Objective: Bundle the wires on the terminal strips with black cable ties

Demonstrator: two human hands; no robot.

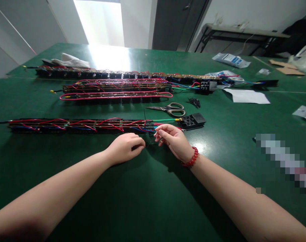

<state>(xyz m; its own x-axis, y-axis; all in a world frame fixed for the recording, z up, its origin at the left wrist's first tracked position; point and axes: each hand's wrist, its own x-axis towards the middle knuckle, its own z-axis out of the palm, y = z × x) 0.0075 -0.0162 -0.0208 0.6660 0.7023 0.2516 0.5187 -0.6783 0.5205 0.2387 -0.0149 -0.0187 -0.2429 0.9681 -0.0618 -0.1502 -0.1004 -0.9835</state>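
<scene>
A long black wiring assembly (77, 125) with red and blue wires lies across the green table in front of my hands. My left hand (126, 147) rests at its near edge, thumb and fingertips closed on a thin dark strand that looks like a cable tie. A thin black cable tie end (144, 113) stands up behind the assembly. My right hand (174, 139), with a red bead bracelet (191, 158), is pinched beside the assembly's wires; what its fingertips hold is too small to make out. A black connector block (193, 121) lies beyond that hand.
Grey-handled scissors (171, 109) and a bunch of black cable ties (194, 102) lie behind the assembly. Two more wired assemblies stretch farther back, one with a pink wire loop (117, 96). White paper (247, 96) and plastic bags (230, 60) are at the right.
</scene>
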